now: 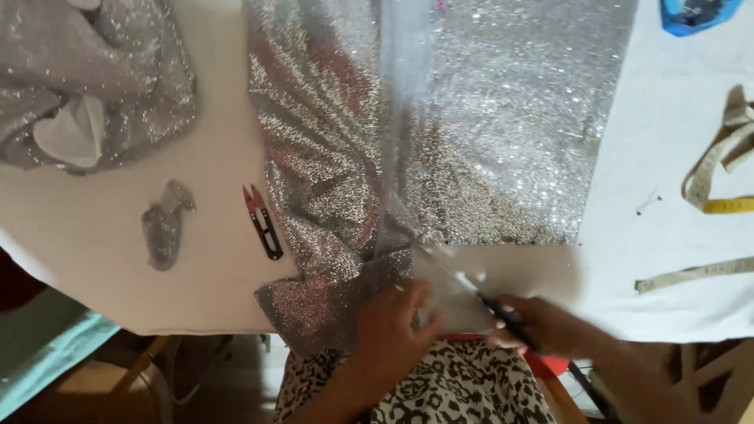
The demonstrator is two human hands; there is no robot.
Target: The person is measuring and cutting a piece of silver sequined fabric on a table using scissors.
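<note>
Our left hand [390, 326] pinches the silver glitter fabric [440, 133] at the white table's [220, 259] near edge, our right hand [542, 326] closed around dark scissors [503, 314]; it looks light, floppy, slippery, best held near the cut.

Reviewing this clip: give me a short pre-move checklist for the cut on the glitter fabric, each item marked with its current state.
1. Left hand pressing the silver glitter fabric at the table edge: ok.
2. Right hand gripping the dark-handled cutting tool: ok.
3. Blade position against the fabric: cannot tell, blurred.
4. Thread snips lying apart from the hands: ok.
5. Measuring tape off the fabric: ok.
</note>
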